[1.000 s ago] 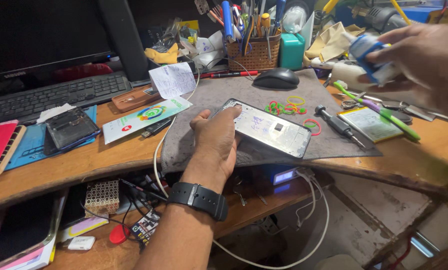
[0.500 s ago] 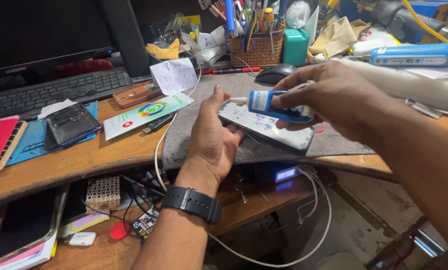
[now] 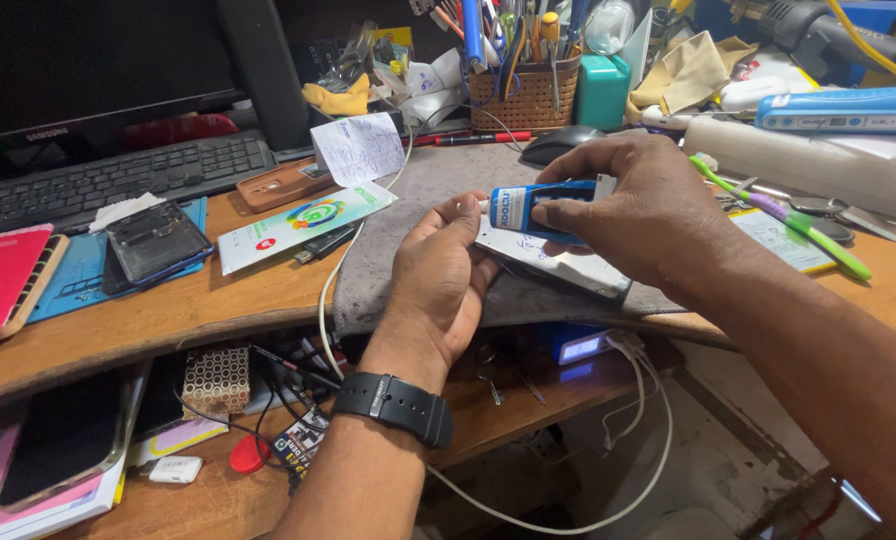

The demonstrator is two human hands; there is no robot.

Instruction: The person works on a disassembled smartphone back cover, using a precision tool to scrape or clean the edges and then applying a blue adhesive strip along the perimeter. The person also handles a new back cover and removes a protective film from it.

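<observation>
Blue glue tube (image 3: 530, 204) is lying sideways in the right hand (image 3: 636, 212), fingers clenching around it, nozzle end pointing toward the left hand (image 3: 443, 275). Directly under the tube, the left hand is gripping the edge of a phone panel (image 3: 558, 264), held over the grey mat (image 3: 448, 215). Behind the grip sit a mouse (image 3: 560, 146) and a pen basket (image 3: 524, 92).

Left hand (image 3: 438, 275) curled palm-down, fingers gripping; right hand (image 3: 633, 205) pinching, thumb opposing fingers

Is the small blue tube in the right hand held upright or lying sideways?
Sideways: the small blue tube lies level in the right hand, tip toward the left hand, above the silvery flat panel.
</observation>
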